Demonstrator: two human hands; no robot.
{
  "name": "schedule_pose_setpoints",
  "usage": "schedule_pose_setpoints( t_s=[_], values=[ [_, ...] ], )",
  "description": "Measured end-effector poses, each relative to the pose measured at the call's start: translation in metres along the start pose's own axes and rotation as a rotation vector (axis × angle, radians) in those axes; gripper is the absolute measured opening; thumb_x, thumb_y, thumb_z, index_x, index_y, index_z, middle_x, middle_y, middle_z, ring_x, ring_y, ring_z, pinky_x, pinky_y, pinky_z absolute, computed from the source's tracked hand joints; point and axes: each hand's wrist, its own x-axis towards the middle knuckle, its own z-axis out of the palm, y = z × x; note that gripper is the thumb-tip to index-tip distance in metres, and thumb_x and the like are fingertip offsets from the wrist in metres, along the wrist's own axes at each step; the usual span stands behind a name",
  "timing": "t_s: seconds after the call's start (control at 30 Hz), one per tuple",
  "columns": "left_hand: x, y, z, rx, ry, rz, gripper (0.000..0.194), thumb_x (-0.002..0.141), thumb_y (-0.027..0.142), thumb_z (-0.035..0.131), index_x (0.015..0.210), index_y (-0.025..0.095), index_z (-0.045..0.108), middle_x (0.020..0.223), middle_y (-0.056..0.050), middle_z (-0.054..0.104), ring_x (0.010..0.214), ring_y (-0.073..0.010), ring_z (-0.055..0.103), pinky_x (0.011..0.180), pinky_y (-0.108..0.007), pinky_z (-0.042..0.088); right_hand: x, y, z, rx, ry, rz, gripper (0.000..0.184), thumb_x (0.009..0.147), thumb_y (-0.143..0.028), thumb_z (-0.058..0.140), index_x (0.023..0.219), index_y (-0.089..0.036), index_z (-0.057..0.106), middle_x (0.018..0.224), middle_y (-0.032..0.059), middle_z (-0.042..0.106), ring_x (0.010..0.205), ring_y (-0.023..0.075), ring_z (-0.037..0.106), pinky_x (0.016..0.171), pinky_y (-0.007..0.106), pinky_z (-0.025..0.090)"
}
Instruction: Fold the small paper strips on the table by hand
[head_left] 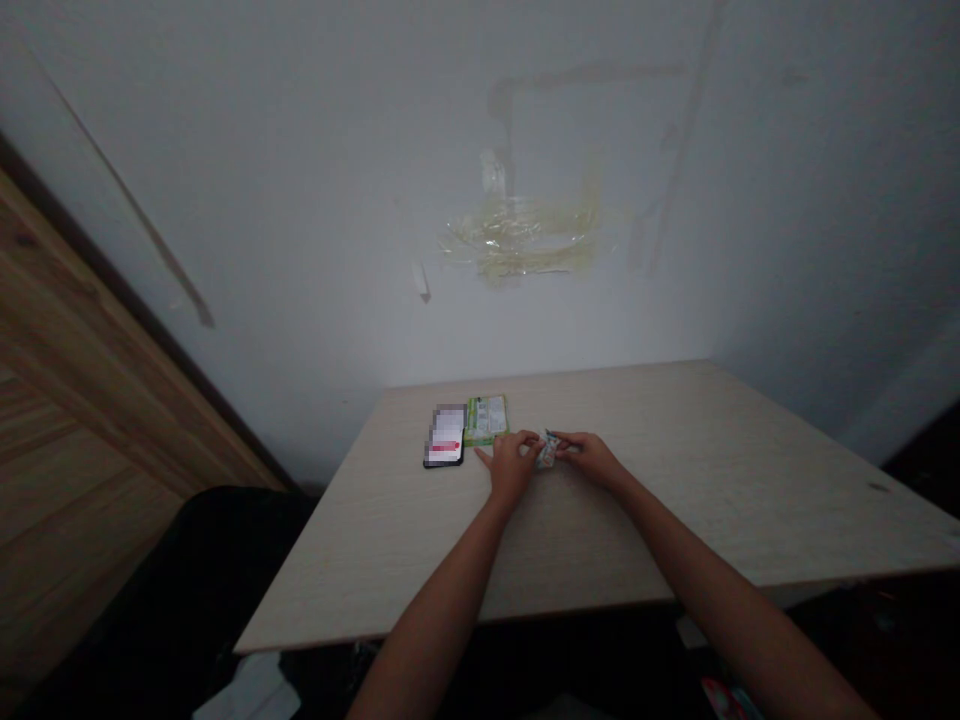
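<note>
Between my two hands, over the middle of the table, is a small white piece with coloured print (547, 455), perhaps a card or packet; its exact kind is too small to make out. The fingers of my left hand (513, 465) pinch its left side, with one finger or thumb stuck out to the left. My right hand (594, 458) pinches its upper right edge. Just beyond my left hand lies a flat green and white printed packet (487, 412). Beside it on the left is a phone (447, 437) with its screen lit, partly blurred out.
The pale wooden table (600, 560) reaches back to a grey wall (315, 200) with clear tape (525, 240) stuck on it. A wooden panel (67, 420) stands at the left, above something black (217, 560). Crumpled white material (251, 690) shows below the table's front edge.
</note>
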Motion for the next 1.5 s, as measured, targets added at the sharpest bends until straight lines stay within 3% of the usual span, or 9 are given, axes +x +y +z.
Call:
schedule_pose_setpoints(
  t_s=[0.33, 0.73, 1.0, 1.3, 1.5],
  values=[
    [0.0002, -0.0002, 0.0016, 0.033, 0.018, 0.001, 0.014, 0.089, 0.041, 0.063, 0.093, 0.032, 0.073, 0.107, 0.001, 0.074, 0.116, -0.0249, 0.056, 0.113, -0.069, 0.008, -0.0006, 0.0012, 0.0018, -0.063, 0.025, -0.001, 0.050, 0.071, -0.039, 0.074, 0.118, -0.023, 0.071, 0.095, 0.0042, 0.078, 0.096, 0.0278, 0.069, 0.096, 0.044, 0.048],
    [-0.0007, 0.0010, -0.0003, 0.007, -0.011, 0.012, 0.014, 0.088, 0.041, 0.064, 0.092, 0.031, 0.073, 0.106, 0.000, 0.074, 0.116, -0.0254, 0.056, 0.113, -0.070, 0.004, -0.0018, 0.0002, 0.0057, -0.127, 0.030, -0.004, 0.060, 0.066, -0.042, 0.080, 0.121, -0.023, 0.070, 0.090, 0.0027, 0.078, 0.097, 0.0271, 0.069, 0.100, 0.043, 0.045],
    [-0.0007, 0.0014, 0.0003, 0.006, -0.014, 0.021, 0.014, 0.088, 0.040, 0.065, 0.091, 0.030, 0.073, 0.106, 0.000, 0.074, 0.115, -0.0247, 0.055, 0.113, -0.070, 0.003, -0.0030, -0.0042, 0.0042, -0.184, 0.000, -0.025, 0.049, 0.070, -0.046, 0.076, 0.112, -0.022, 0.074, 0.091, 0.0050, 0.077, 0.093, 0.0268, 0.069, 0.094, 0.041, 0.047],
    [0.0018, -0.0015, 0.0007, -0.002, -0.068, 0.007, 0.016, 0.088, 0.042, 0.063, 0.091, 0.032, 0.075, 0.101, 0.001, 0.077, 0.115, -0.0260, 0.058, 0.111, -0.072, -0.001, -0.0024, -0.0053, 0.0036, -0.201, 0.009, 0.002, 0.056, 0.072, -0.041, 0.076, 0.123, -0.020, 0.068, 0.091, 0.0055, 0.077, 0.100, 0.0284, 0.068, 0.099, 0.044, 0.045],
    [0.0062, -0.0081, 0.0023, 0.010, -0.091, 0.013, 0.020, 0.089, 0.041, 0.060, 0.094, 0.032, 0.077, 0.108, -0.001, 0.076, 0.116, -0.0260, 0.060, 0.116, -0.067, 0.000, -0.0021, 0.0029, 0.0001, -0.211, 0.066, -0.039, 0.042, 0.076, -0.035, 0.072, 0.116, -0.021, 0.071, 0.094, 0.0065, 0.076, 0.101, 0.0277, 0.066, 0.099, 0.044, 0.044]
  ],
)
